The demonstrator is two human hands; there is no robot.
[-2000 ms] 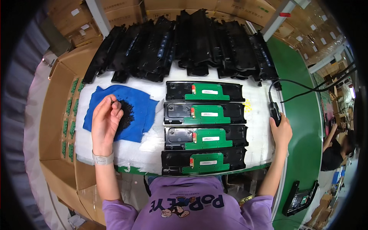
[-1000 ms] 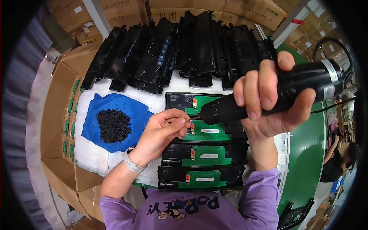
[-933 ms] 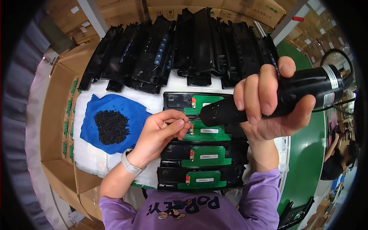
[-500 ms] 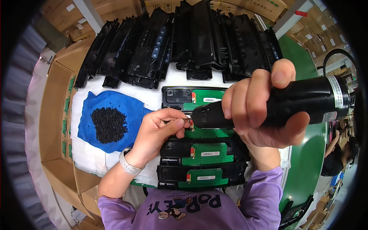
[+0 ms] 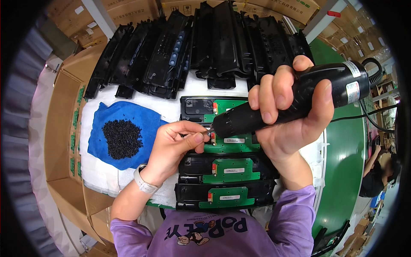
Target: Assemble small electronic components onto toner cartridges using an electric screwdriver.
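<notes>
Nearest me, four black cartridges with green circuit boards (image 5: 229, 171) lie stacked in a row on the white worktop (image 5: 100, 175). My left hand (image 5: 173, 143) pinches a small screw at the tip of the black electric screwdriver (image 5: 291, 100), over the second cartridge from the far end. My right hand (image 5: 295, 115) is wrapped tight around the screwdriver's body. To the left, a blue cloth (image 5: 147, 124) carries a heap of black screws (image 5: 122, 138). Farther off stands a row of black housings (image 5: 201, 47).

Black plastic housings (image 5: 192, 47) lie stacked behind a blue cloth (image 5: 124, 132) heaped with black screws (image 5: 122, 139).
</notes>
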